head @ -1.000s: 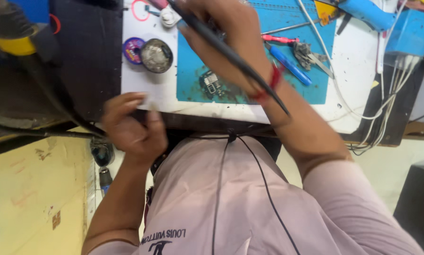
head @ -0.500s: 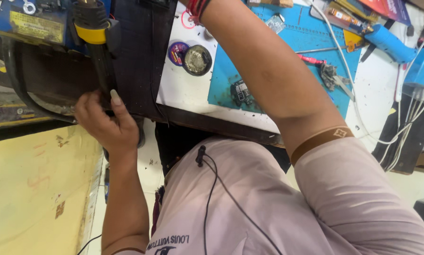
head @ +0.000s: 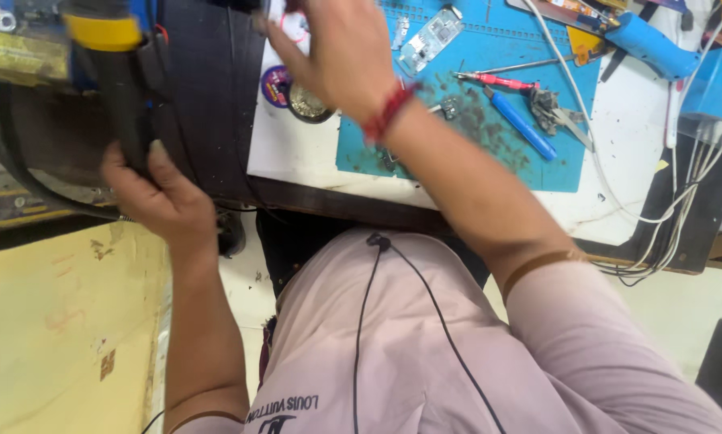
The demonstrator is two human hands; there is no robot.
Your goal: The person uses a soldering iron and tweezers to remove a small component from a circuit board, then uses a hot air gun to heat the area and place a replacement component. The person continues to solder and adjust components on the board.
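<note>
A cluttered white tabletop (head: 312,165) with a dark front edge filled the top of the view, a blue work mat (head: 489,153) lying on it and a yellowish wall or panel (head: 63,321) showing below on the left.

The left hand (head: 156,197) was wrapped around the black handle of a hot-air tool (head: 120,88), whose yellow band sat just above the fingers at the tabletop's left end. Half a second before, this hand had only just reached the handle; now its grip was closed round it and the tool loomed larger and nearer the view.

The right hand (head: 341,56), a red thread bracelet (head: 386,112) on its wrist, was stretched forward over the tabletop with its fingers bent at the upper edge of the view; whether they gripped anything could not be told, as the tips were cut off. A second before, this hand had held a long dark tool over the mat, which no longer showed.

Just beside the right wrist lay a round metal tin (head: 306,104) and a purple round tin (head: 276,86), touching each other. Farther out on the mat were a small circuit board (head: 429,36), a red screwdriver (head: 493,80) and a blue-handled tool (head: 521,124). A blue device (head: 650,44) and white cables (head: 618,193) lay toward the right edge. A pinkish shirt (head: 425,354) with a thin black cord (head: 393,265) filled the foreground.
</note>
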